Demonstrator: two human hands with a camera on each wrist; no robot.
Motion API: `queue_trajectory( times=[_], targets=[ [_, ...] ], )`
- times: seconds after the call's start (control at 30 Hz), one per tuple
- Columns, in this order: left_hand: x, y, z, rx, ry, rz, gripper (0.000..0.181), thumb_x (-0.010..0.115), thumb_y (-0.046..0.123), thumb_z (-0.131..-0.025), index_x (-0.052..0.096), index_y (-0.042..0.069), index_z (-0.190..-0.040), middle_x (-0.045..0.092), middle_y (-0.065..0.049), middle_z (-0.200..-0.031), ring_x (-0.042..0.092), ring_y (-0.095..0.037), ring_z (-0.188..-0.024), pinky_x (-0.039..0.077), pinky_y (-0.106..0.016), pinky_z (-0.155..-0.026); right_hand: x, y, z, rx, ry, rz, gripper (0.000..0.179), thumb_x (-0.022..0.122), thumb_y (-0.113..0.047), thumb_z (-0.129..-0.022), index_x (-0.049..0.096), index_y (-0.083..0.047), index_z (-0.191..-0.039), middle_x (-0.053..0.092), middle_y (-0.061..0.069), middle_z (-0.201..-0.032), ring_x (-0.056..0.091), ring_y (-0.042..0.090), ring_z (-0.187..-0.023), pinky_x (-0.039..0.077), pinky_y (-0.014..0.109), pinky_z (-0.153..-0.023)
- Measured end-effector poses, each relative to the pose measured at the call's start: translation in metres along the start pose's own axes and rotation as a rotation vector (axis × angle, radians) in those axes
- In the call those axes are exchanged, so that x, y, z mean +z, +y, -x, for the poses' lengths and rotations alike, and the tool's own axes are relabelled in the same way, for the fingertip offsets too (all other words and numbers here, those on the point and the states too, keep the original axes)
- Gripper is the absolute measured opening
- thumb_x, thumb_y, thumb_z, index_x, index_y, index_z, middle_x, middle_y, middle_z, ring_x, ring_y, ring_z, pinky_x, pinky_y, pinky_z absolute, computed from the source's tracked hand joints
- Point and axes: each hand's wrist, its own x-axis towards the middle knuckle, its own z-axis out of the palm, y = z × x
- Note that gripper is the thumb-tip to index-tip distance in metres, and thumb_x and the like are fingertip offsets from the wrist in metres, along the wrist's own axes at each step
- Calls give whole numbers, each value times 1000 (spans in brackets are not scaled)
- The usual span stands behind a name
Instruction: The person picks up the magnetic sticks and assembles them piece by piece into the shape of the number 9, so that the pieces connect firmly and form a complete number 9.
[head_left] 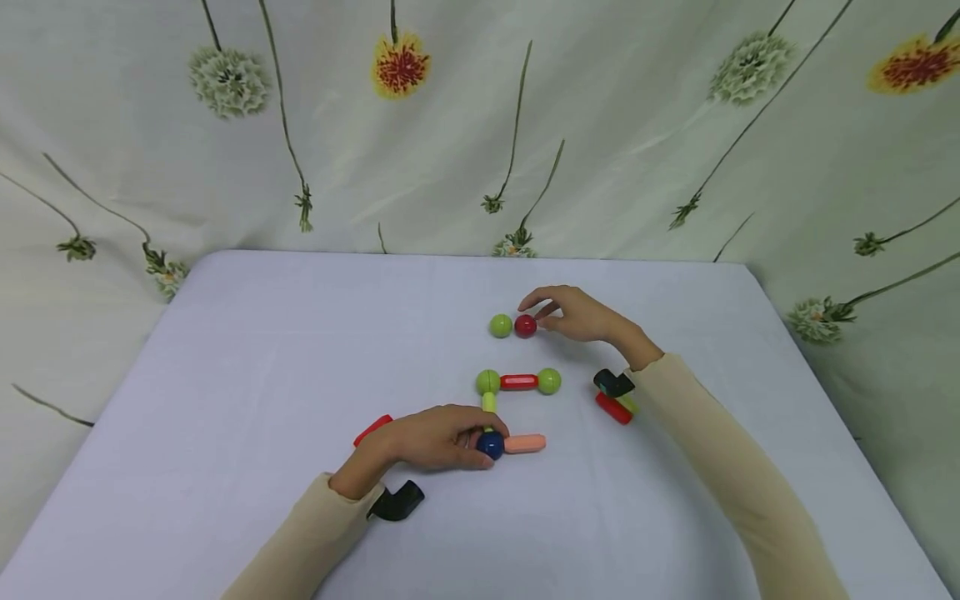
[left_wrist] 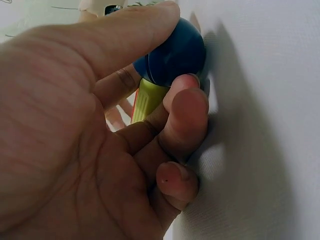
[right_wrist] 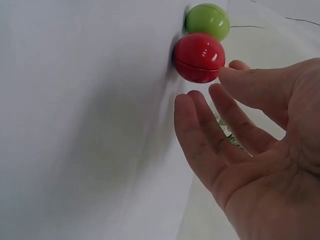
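Observation:
My left hand [head_left: 442, 437] grips a blue ball [head_left: 491, 444] between thumb and curled fingers, close over the white cloth. From that ball a salmon stick [head_left: 525, 443] points right, and a yellow-green stick [head_left: 489, 402] leads up to a green ball [head_left: 487, 382]. A red stick [head_left: 519, 382] joins this to a second green ball [head_left: 549, 381]. Farther back, my right hand [head_left: 573, 315] reaches to a loose red ball [right_wrist: 199, 57], its thumb tip right at the ball's edge and its other fingers loosely spread. Just left of the red ball lies another green ball [right_wrist: 207, 21].
A red stick [head_left: 372, 428] lies partly behind my left wrist. Near my right sleeve are another red stick [head_left: 613, 408] and a yellow-green piece [head_left: 628, 404], partly covered by the black wrist camera [head_left: 613, 383]. A flowered cloth [head_left: 450, 167] hangs behind the table's back edge.

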Motion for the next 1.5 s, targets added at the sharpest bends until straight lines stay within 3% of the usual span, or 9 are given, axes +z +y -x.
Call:
queue_trajectory(
  times=[0.2,0.4,0.67,1.03,1.27,1.5],
  targets=[
    [0,-1,1,8,1,4,33,70,29,-94,63,23,-126,55,8,-92,51,-8,-86,43,-22,-70,0,11,-8,95,-87,-174,39,54,1,-96,58,-5,-135,55,14,-141,52,33,-131,41,49,-111],
    [0,-2,1,20,5,1,33,70,28,-94,63,23,-126,55,8,-92,51,-7,-85,43,-22,-70,-1,10,-10,160,-133,-219,37,56,-10,-100,56,-9,-137,54,11,-142,49,27,-127,42,45,-107],
    [0,-1,2,13,10,-6,34,70,28,-94,63,23,-127,55,8,-94,52,-8,-88,44,-22,-72,2,6,-15,177,-109,-180,35,62,-8,-98,59,-8,-132,56,12,-137,50,31,-132,38,48,-113],
    [1,-1,2,-2,6,9,34,71,28,-94,63,23,-127,55,8,-94,52,-8,-87,43,-21,-70,4,6,-14,165,-111,-128,35,62,-10,-99,57,-7,-133,58,12,-135,54,29,-128,41,46,-110],
    [1,-1,2,-11,4,20,34,71,29,-94,63,24,-126,55,7,-92,51,-9,-86,42,-22,-69,2,6,-8,152,-114,-92,37,61,-14,-100,58,-7,-136,58,12,-135,52,29,-127,42,46,-109],
    [1,-1,2,-9,7,19,35,71,29,-94,64,23,-127,54,7,-92,51,-9,-86,42,-21,-69,-5,7,7,132,-59,-117,36,66,-15,-97,60,-6,-132,59,12,-131,56,32,-125,46,46,-105]
  ],
)
